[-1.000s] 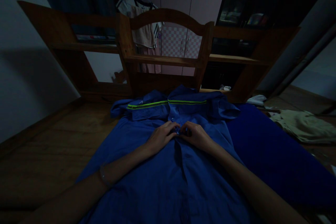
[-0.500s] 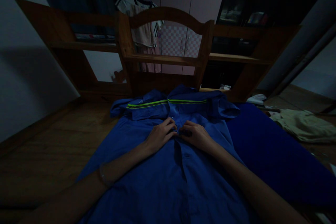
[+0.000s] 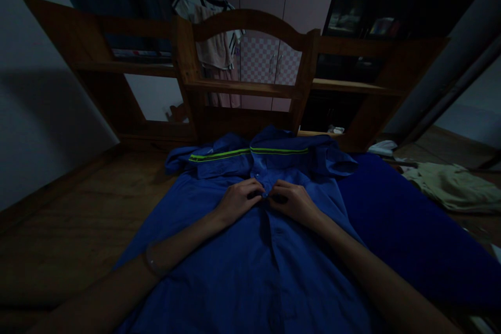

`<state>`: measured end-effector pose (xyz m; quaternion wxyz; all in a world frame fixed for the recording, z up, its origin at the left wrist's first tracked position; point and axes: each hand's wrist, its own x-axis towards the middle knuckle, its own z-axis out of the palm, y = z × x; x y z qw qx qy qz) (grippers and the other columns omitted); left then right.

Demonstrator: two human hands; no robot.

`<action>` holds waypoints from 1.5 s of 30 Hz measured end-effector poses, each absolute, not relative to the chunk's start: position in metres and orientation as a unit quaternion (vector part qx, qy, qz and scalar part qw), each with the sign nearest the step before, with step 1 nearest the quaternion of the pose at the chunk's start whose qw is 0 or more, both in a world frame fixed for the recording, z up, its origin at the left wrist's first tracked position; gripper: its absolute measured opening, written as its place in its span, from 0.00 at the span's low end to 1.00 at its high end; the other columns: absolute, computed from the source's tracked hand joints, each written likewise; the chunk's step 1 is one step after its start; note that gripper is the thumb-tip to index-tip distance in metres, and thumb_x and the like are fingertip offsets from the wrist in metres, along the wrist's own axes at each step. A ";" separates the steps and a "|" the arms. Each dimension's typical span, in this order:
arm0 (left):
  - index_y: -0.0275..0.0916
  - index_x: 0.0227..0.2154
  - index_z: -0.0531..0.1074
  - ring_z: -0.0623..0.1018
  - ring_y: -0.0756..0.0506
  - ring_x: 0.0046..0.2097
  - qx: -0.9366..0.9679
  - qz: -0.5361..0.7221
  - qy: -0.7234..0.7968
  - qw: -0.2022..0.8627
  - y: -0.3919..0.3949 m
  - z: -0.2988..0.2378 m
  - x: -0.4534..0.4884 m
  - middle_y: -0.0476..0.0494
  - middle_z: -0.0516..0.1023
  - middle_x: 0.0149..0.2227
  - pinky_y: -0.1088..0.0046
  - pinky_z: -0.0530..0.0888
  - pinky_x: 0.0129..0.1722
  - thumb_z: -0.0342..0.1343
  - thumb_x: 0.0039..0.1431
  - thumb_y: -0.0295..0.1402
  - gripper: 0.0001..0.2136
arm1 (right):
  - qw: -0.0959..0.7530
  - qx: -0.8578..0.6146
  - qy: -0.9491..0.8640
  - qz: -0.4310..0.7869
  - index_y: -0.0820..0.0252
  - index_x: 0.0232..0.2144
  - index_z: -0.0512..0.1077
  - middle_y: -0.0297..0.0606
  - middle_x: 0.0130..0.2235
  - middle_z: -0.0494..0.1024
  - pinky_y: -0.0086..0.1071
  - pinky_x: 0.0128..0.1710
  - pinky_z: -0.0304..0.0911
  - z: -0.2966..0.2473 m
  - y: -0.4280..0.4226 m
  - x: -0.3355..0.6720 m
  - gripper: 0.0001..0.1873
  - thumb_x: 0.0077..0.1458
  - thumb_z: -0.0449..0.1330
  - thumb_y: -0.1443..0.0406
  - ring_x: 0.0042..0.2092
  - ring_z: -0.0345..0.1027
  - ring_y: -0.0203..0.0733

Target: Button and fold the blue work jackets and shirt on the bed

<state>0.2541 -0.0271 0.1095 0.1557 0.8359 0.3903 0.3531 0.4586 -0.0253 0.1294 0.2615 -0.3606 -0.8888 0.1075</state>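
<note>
A blue button-up shirt (image 3: pixel 219 266) with a yellow-green stripe across its chest lies spread out, front side up, collar end away from me. My left hand (image 3: pixel 240 201) pinches the front placket from the left. Opposite it, my right hand (image 3: pixel 293 201) pinches the placket's other side, fingertips close to the left ones. A small button (image 3: pixel 265 194) shows between the two hands. Another button (image 3: pixel 257 176) sits just above. Below the hands the front edges hang apart in a dark gap. A clear bangle (image 3: pixel 153 261) is round my left wrist.
A wooden headboard with shelves (image 3: pixel 242 86) stands behind the shirt. On the left are bare wooden boards (image 3: pixel 74 209); on the right lies a dark blue mat (image 3: pixel 407 229). Pale cloth (image 3: pixel 457 188) lies farther right. Clothes on hangers (image 3: pixel 213 36) hang behind the headboard.
Both hands stay at the placket. My left fingers have curled in and shifted slightly, and the button between the hands now shows more clearly. The shirt lies almost the same.
</note>
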 end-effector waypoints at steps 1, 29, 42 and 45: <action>0.43 0.36 0.73 0.74 0.48 0.43 0.833 0.356 0.394 0.154 -0.027 0.109 0.254 0.50 0.74 0.40 0.72 0.69 0.44 0.54 0.55 0.28 0.07 | 0.261 -0.361 -0.889 0.109 0.58 0.31 0.71 0.33 0.35 0.71 0.23 0.30 0.55 0.130 -0.025 0.459 0.03 0.53 0.57 0.67 0.32 0.64 0.32; 0.42 0.43 0.67 0.67 0.44 0.45 0.871 0.269 0.389 0.131 -0.042 0.116 0.245 0.44 0.65 0.44 0.66 0.66 0.45 0.61 0.49 0.40 0.19 | 0.183 -0.460 -0.867 -0.053 0.57 0.40 0.68 0.37 0.40 0.70 0.27 0.30 0.56 0.147 0.019 0.448 0.08 0.58 0.55 0.63 0.35 0.67 0.36; 0.41 0.37 0.64 0.66 0.44 0.45 0.901 0.224 0.339 0.154 -0.060 0.122 0.260 0.46 0.68 0.42 0.63 0.60 0.50 0.50 0.57 0.28 0.05 | 0.238 -0.432 -0.856 0.153 0.54 0.38 0.71 0.39 0.36 0.72 0.31 0.33 0.62 0.141 -0.100 0.476 0.11 0.60 0.48 0.66 0.33 0.67 0.38; 0.40 0.35 0.62 0.67 0.45 0.42 0.898 0.216 0.348 0.162 -0.058 0.119 0.259 0.47 0.69 0.38 0.64 0.61 0.48 0.47 0.60 0.30 0.01 | 0.245 -0.421 -0.854 0.183 0.53 0.38 0.72 0.39 0.36 0.72 0.31 0.34 0.63 0.136 -0.096 0.475 0.12 0.60 0.48 0.66 0.35 0.68 0.39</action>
